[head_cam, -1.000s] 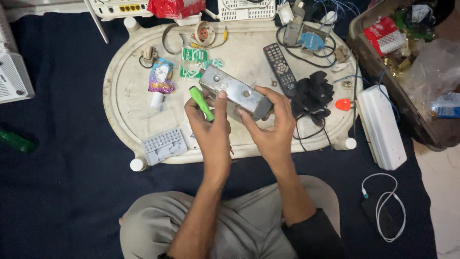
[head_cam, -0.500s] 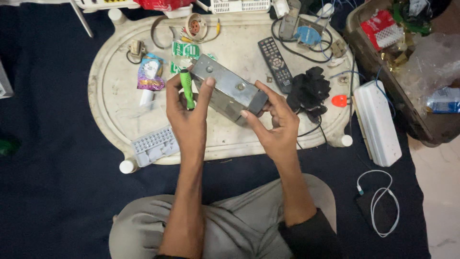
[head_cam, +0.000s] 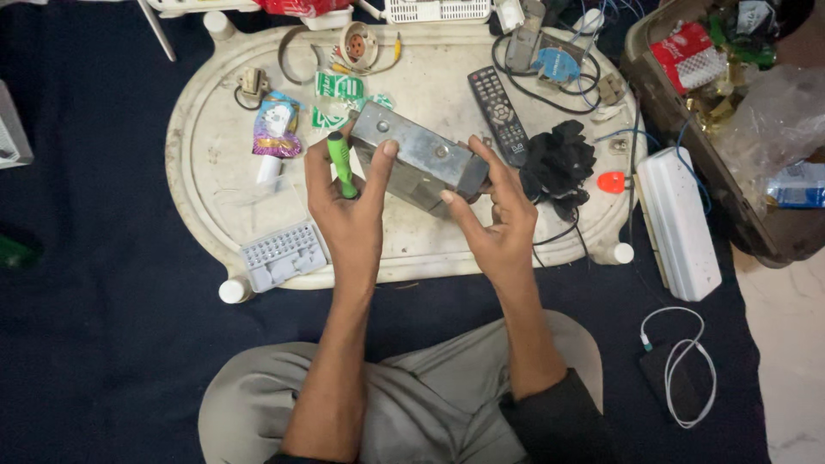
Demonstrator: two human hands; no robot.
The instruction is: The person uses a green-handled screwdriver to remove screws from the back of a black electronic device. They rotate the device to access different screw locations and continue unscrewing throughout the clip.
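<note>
Mid-frame, above the white tray [head_cam: 206, 185]: grey metal box [head_cam: 418, 157] clamped between left hand [head_cam: 348, 206] and right hand [head_cam: 494, 215], green screwdriver [head_cam: 342, 165] pinched alongside in the left. Seemingly turning and inspecting the casing; next calls for steadying the box and freeing the screwdriver.

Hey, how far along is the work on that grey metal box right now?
Done: tools look laid out; a bit case lies on the white tray. In hand: the left hand grips the grey metal box together with a green-handled screwdriver, while the right hand steadies the other end. Left: the box looks closed, two screws showing on its face, so opening seems not yet begun.
</note>
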